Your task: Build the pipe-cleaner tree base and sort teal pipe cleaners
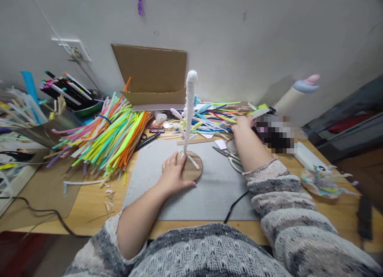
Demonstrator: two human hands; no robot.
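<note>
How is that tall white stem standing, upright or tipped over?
Upright: the white stem rises from the round wooden disc, its rounded tip uppermost, with the left hand at the disc's edge.

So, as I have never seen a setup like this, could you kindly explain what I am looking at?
There is no machine here: the single picture comes from a camera worn on a person's head, looking forward and down at their own bare hands. The left hand rests, fingers spread, on a round disc with a white stem standing on it. The right hand is at a loose pile of fuzzy sticks; whether it holds one, I cannot tell. Scissors lie on a grey mat, and a bigger coloured bundle lies at the left of the wooden table.
</note>
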